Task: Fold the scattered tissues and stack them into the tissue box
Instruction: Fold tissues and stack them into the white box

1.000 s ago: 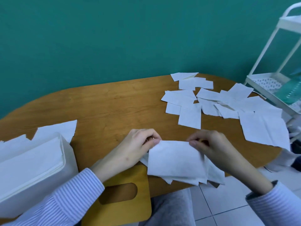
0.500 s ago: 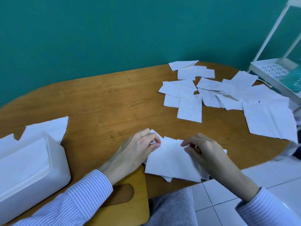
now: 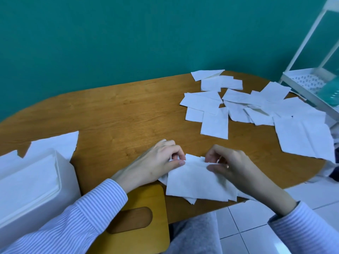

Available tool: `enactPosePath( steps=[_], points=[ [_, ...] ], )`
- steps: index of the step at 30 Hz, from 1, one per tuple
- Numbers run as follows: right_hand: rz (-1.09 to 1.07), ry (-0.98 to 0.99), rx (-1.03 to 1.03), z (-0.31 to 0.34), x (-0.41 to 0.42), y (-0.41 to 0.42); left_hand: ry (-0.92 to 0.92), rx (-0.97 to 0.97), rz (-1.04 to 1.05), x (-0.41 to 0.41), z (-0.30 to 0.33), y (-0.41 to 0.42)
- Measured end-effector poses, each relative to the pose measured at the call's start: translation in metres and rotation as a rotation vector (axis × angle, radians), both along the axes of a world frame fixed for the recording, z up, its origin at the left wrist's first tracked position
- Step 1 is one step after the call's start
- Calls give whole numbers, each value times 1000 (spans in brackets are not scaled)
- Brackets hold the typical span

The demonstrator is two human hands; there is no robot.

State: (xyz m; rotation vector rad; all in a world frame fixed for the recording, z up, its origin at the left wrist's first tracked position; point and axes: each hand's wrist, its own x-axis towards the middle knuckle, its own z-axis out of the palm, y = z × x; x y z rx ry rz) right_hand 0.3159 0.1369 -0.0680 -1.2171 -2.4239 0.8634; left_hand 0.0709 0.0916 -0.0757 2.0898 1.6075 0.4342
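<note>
Both hands, left (image 3: 156, 165) and right (image 3: 231, 168), pinch the far edge of the tissue (image 3: 194, 182) overhanging the worktop (image 3: 119, 114)'s near edge, so uneven pulling could skew the fold or tear it.

Tissue box (image 3: 31, 195) at left on tabletop (image 3: 117, 114); scattered tissues (image 3: 247, 107) far right of box; lid (image 3: 139, 220) just right of box.

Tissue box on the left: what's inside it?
The tissue box has its lid off and holds a stack of white tissues, filled nearly to the rim. Only the top sheet shows; the layers beneath are covered.
</note>
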Motion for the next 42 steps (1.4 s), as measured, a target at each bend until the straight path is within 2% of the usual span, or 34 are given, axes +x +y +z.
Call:
enactPosePath(
  steps=[3, 6, 9, 14, 20, 23, 31, 42],
  points=[
    [-36, 156, -34, 21, 3, 9, -180, 26, 55, -4, 19, 1],
    [-65, 255, -1, 40, 0, 17, -328, 132, 117, -4, 36, 4],
    [-62, 231, 42, 49, -6, 20, -326, 190, 150, -4, 42, 5],
    [-36, 104, 100, 51, -9, 15, -347, 164, 150, -11, 39, -2],
    [-72, 203, 111, 65, -6, 12, -427, 200, 215, -13, 54, -7],
    [-74, 202, 141, 69, -9, 12, -418, 224, 258, -13, 55, -8],
    [-70, 4, -20, 10, -8, 11, -266, 29, 286, -5, 6, -8],
    [-117, -37, 140, -39, -13, 14, -160, 11, 272, -4, -29, -3]
  ],
)
